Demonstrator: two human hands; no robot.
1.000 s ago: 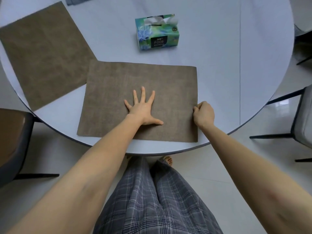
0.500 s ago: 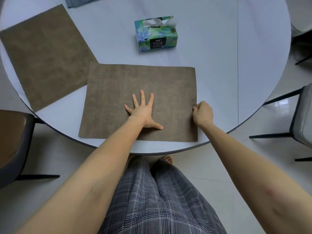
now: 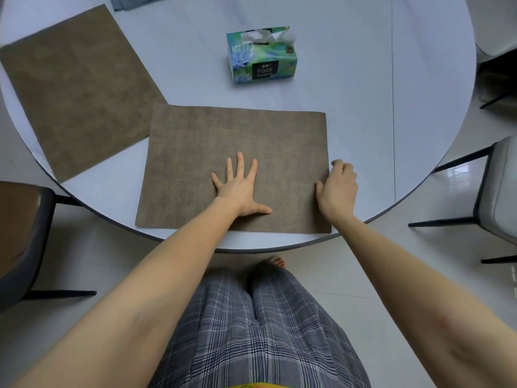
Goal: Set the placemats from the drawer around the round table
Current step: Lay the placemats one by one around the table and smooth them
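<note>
Left hand (image 3: 240, 189) lies flat, fingers spread, pressing the near mat (image 3: 195, 152) at the table's (image 3: 363, 107) near edge; right hand (image 3: 337, 189) rests at its right edge, fingers curled, grip unclear; advise squaring it, corners within the rim; second mat (image 3: 78, 88) overhangs left, cropped.

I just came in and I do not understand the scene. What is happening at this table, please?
A person is laying brown placemats on a round table. The left hand presses flat, fingers spread, on the near placemat, which lies at the table's near edge. The right hand rests at that mat's right edge with fingers curled; whether it pinches the edge is unclear. A second placemat lies to the left, and a tissue box stands farther back.
</note>
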